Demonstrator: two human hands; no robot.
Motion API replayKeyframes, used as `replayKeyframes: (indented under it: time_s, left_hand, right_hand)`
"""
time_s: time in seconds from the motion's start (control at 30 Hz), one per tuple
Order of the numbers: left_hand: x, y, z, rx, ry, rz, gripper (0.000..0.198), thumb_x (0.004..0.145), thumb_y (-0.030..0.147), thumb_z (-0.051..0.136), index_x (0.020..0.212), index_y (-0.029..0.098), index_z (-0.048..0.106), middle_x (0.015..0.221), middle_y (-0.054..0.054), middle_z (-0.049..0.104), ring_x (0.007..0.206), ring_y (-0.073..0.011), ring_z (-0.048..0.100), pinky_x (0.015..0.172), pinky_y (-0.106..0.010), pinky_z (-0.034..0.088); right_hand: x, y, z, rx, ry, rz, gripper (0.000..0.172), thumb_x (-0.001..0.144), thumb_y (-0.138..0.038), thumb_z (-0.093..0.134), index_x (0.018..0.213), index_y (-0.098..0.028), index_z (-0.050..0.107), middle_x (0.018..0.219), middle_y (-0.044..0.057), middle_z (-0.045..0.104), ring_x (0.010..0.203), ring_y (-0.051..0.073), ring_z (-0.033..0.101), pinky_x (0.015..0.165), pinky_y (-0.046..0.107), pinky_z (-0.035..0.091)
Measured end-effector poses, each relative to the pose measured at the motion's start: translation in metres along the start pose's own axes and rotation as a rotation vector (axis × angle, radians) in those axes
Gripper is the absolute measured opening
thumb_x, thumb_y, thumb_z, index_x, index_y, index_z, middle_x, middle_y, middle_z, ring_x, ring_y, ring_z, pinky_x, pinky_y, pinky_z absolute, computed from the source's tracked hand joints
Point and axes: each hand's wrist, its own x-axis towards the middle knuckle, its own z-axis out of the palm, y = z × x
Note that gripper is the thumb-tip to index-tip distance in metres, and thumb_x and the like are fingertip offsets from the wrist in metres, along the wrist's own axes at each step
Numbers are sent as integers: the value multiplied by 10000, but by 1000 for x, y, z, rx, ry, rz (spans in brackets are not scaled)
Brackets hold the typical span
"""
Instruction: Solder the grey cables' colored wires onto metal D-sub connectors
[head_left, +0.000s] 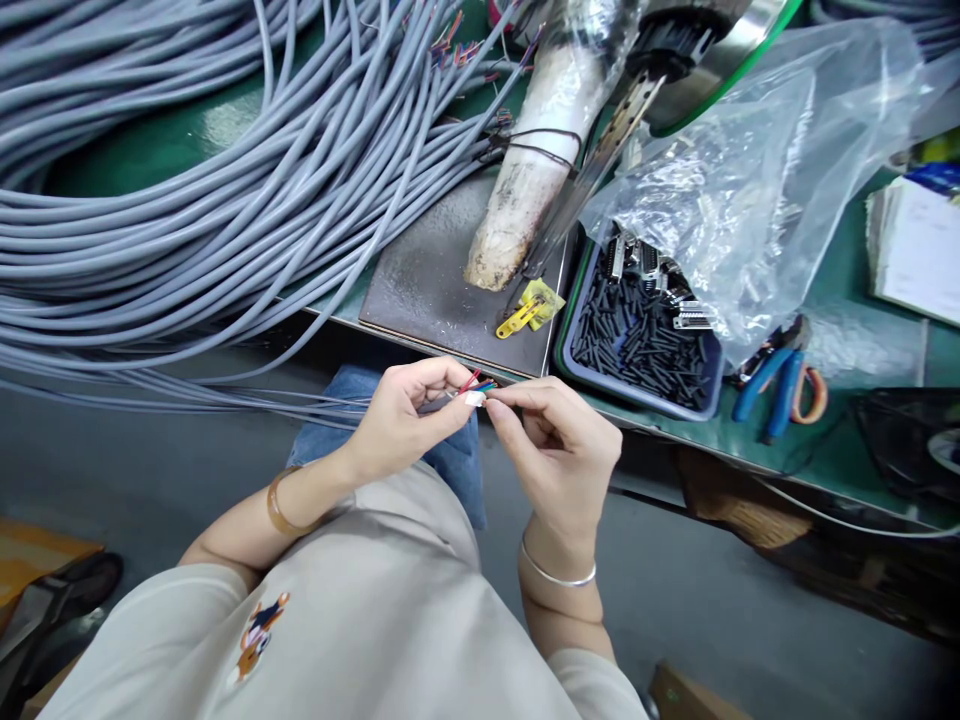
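Note:
Between my fingers is the stripped end of a grey cable, its thin coloured wires (480, 384) fanned out in red, blue and green. My left hand (409, 412) pinches this end with the thumb on top. My right hand (559, 435) closes thumb and forefinger on the tips of the wires; which strand it grips is too small to tell. Both hands are just off the bench edge, in front of a dark work plate (442, 270). A yellow clip-like piece (519, 316) lies on that plate.
Grey cables (247, 230) cover the bench's left side. A white wrapped tube (517, 190) comes down over the plate. Right of it, a blue tray (694, 405) holds short black sleeves and metal connectors, partly under a clear plastic bag (757, 150). Blue-handled pliers (784, 390) lie farther right.

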Motion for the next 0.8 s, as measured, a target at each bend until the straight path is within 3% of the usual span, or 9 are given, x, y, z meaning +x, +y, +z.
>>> replayKeyframes:
  time_s: [0.13,0.3,0.37,0.43,0.5,0.57,0.67,0.73,0.8]
  left_hand:
    - [-1,0,-1,37,24,9,289,777,338,846,765,138,638,642,36,553,559,-58,456,520,-182,375]
    - [0,3,-4,-33,-15,-30,318,806,373,818,744,140,611,592,38,551,519,-60,467,505,-180,385]
    - [0,4,-5,-51,-19,-44,329,801,381,822,738,141,606,583,43,544,505,-57,455,495,-180,379]
    - [0,3,-5,-52,-19,-46,319,795,368,828,740,140,610,591,42,546,508,-57,453,492,-180,371]
    - [-1,3,-4,-36,-19,-36,306,801,356,822,739,139,616,601,40,541,522,-59,447,498,-181,365]
    - [-2,3,-3,-4,-28,-20,297,806,356,816,736,139,625,613,38,534,543,-62,435,507,-184,356]
    - [-1,5,-3,-9,-53,-42,320,788,374,826,720,143,617,615,40,525,545,-61,414,504,-188,339]
    - [0,7,-5,-64,-58,-112,353,783,406,824,707,149,594,605,42,519,523,-56,402,490,-188,327]
    - [2,8,-7,-121,-59,-180,371,783,425,820,700,151,583,598,43,511,507,-52,394,477,-184,314]
  right_hand:
    - [-1,1,3,-138,-5,-119,94,947,-154,657,888,-224,678,803,-4,707,664,104,622,596,237,462]
    - [-3,8,-2,-134,85,-153,125,923,-201,713,1029,-266,720,816,-11,734,519,91,528,500,256,420]
    - [-3,9,-4,-170,92,-206,232,889,-185,752,1090,-300,730,852,-2,750,592,116,605,528,263,456]
    - [-2,8,-4,-187,68,-245,236,877,-151,755,1059,-299,734,869,1,750,698,134,666,581,261,488]
    - [0,7,-2,-154,27,-215,155,893,-138,726,985,-263,718,846,-2,727,680,116,638,577,249,468]
    - [1,5,0,-77,-16,-127,87,923,-162,685,869,-229,674,767,-18,666,568,85,524,517,246,401]
    - [0,5,1,17,4,3,161,959,-201,632,799,-220,641,704,-26,592,528,86,444,481,257,348]
    - [-2,7,-1,-12,94,-42,79,944,-192,661,896,-240,702,758,-10,649,574,104,517,497,261,382]
    - [-3,11,-4,-98,151,-186,202,908,-155,710,1044,-300,743,831,-6,711,620,116,593,532,263,446]
